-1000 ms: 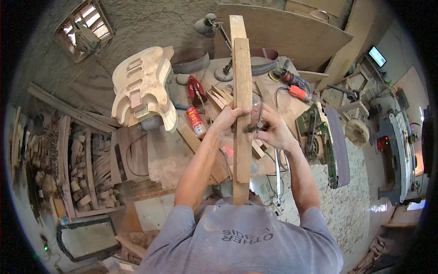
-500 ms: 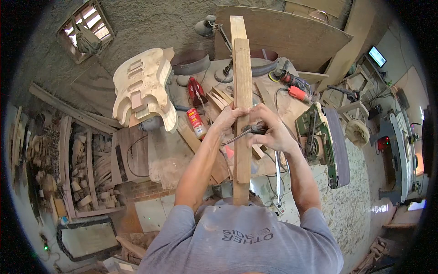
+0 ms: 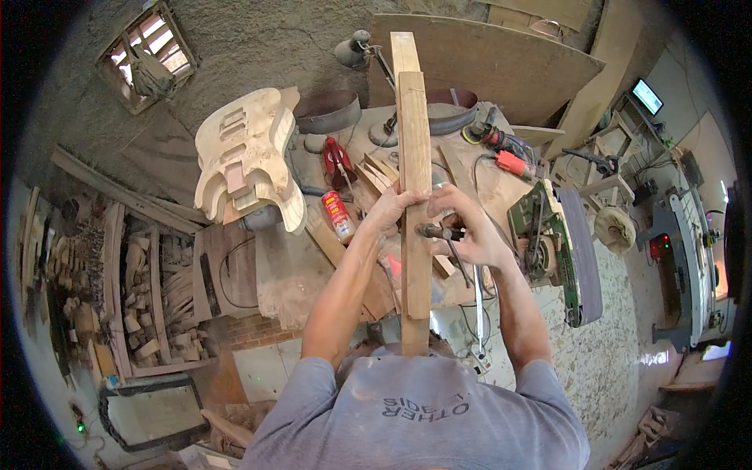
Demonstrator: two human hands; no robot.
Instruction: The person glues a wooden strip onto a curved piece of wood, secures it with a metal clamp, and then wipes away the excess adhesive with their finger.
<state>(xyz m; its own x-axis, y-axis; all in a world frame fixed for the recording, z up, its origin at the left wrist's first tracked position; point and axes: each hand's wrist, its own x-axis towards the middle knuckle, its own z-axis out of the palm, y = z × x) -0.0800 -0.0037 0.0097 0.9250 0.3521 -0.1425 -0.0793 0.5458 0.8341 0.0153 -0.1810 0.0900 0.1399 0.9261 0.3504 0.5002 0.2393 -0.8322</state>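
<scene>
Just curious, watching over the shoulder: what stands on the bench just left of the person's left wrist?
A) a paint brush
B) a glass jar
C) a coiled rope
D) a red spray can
D: a red spray can lies beside the left hand on the cluttered bench.

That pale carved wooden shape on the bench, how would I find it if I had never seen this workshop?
Start at the cluttered workbench below the rough grey wall, where the left hand steadies long wooden strips. Look to the left of that hand, past the red spray can. The unfinished guitar body leans there: pale bare wood with curved horns and rectangular pockets cut into its face, unlike the straight offcuts around it.
</scene>
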